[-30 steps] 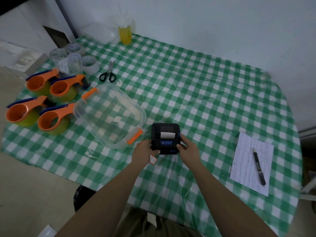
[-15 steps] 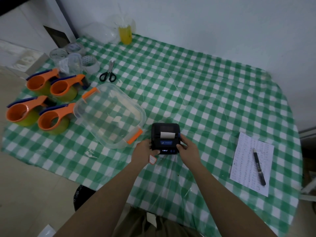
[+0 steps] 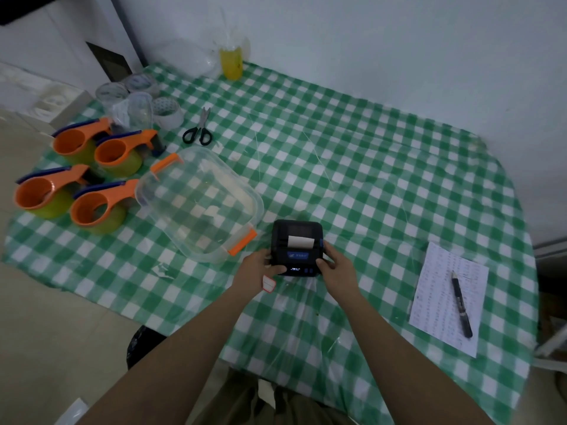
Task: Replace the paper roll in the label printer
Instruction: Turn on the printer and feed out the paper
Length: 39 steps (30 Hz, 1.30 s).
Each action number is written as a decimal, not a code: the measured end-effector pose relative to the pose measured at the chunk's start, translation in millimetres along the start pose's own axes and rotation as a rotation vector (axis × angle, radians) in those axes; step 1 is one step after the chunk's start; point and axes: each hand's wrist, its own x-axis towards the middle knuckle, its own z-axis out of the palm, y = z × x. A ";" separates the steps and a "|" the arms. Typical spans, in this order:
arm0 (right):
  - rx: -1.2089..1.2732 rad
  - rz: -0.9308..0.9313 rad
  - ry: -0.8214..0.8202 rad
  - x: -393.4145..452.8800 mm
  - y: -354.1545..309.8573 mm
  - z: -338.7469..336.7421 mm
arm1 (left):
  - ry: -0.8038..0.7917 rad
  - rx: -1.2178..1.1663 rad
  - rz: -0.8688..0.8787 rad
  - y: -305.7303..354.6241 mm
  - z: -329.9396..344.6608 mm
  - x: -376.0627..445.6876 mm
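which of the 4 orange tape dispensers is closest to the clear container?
The front-right orange tape dispenser: its handle reaches the clear container's left edge. The others sit farther left or behind.

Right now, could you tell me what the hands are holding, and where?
Both hands grip the label printer: left hand on its left side, right hand on its right.

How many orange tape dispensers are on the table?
4, all at the table's left edge, in two rows: back left, back right, front left, front right. None seems hidden.
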 end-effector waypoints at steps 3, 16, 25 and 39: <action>0.004 -0.011 -0.016 -4.0 4.8 -2.7 | -0.004 0.012 0.014 -0.2 -2.6 -1.2; -0.218 -0.058 0.004 -8.4 2.0 0.5 | 0.022 0.044 -0.001 -3.0 -6.5 6.9; -0.487 -0.139 -0.058 -6.0 -1.3 -4.0 | 0.029 0.084 -0.032 -2.5 -4.5 8.7; -0.527 -0.153 -0.049 -7.5 -1.7 -3.3 | 0.016 0.145 -0.019 -1.1 -4.3 8.2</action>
